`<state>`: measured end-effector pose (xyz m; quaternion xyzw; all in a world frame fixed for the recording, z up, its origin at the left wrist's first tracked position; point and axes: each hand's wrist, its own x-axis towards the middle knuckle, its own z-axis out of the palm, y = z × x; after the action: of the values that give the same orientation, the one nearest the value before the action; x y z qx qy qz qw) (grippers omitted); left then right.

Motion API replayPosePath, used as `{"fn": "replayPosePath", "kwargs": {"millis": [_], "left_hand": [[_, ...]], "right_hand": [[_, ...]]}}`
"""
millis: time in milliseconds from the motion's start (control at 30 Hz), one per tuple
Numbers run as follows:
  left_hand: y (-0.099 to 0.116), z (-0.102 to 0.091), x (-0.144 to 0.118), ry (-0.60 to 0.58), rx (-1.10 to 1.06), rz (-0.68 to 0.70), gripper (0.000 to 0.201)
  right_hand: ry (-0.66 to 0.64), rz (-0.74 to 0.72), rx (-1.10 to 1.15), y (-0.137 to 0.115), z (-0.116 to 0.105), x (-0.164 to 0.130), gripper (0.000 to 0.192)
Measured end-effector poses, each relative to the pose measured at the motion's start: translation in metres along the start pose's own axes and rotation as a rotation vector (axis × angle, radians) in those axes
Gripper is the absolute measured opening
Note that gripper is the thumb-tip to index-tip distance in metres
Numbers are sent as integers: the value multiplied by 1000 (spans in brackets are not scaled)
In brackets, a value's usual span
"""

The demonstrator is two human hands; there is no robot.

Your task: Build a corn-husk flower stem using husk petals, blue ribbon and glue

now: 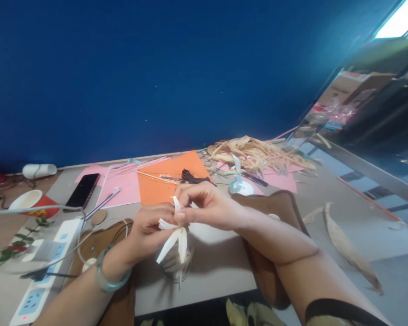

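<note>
Pale husk-like strips, joined into a flower (182,244) with several pointed petals, hang between my hands above the table. The fingers of my left hand (148,230) pinch the flower from the left, and a jade-coloured bangle circles that wrist. From the right, my right hand (207,206) presses thumb and forefinger together at the flower's centre. Both hands are closed, and they cover part of the petals. Below the flower is a round, see-through thing (177,270) that I cannot make out clearly.
Behind my hands, a black glue gun (192,177) lies on orange paper (153,192). Dry corn husks (258,154) are heaped at the back right. On the left are a power strip (47,276), a phone (82,191) and a tipped red paper cup (47,206). Brown mats (268,244) lie under my forearms.
</note>
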<state>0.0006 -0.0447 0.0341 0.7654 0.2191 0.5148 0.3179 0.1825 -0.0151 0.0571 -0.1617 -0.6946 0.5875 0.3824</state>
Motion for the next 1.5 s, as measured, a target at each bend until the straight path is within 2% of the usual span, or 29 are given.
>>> {"fn": "replayPosePath", "kwargs": {"millis": [100,167,233,333,433,533,700,767,867,933,1033,1167,1333,1400,1500], "left_hand": [[-4,-2,-4,25,-36,-5,14],[-9,-5,-7,83,-75,-24,11],[-14,-9,-9,185,-102,-117,2],[-18,-13,-9,458,-134,-174,3],[-21,-17,-4,648,-105,-150,2],[-25,-21,1,726,-29,-143,6],[-39,-25,5,714,40,-79,13],[-43,-25,5,714,73,-43,14],[-47,-25,5,693,106,-43,14],[-48,-25,4,680,136,-52,13],[-50,-24,3,670,176,-65,12],[-50,-22,2,665,123,-58,11],[-50,-20,1,638,82,-104,15],[-51,-21,1,641,66,-116,14],[-51,-21,-1,644,62,-106,12]], "right_hand": [[22,0,1,2,0,0,18],[63,-3,-10,3,-3,2,14],[176,-28,-30,5,-9,4,19],[335,-67,-73,10,-18,10,18],[314,-21,-126,20,-28,15,16],[242,86,-239,33,-37,20,21],[164,245,-494,51,-46,25,30],[89,288,-595,53,-46,25,31],[-55,294,-676,55,-43,24,26],[-106,288,-686,56,-40,22,20],[-138,297,-616,58,-38,19,14],[-127,349,-394,60,-36,18,7],[-200,381,-168,64,-38,19,15],[-250,382,-132,65,-39,20,17],[-261,392,-152,63,-38,20,19]]}}
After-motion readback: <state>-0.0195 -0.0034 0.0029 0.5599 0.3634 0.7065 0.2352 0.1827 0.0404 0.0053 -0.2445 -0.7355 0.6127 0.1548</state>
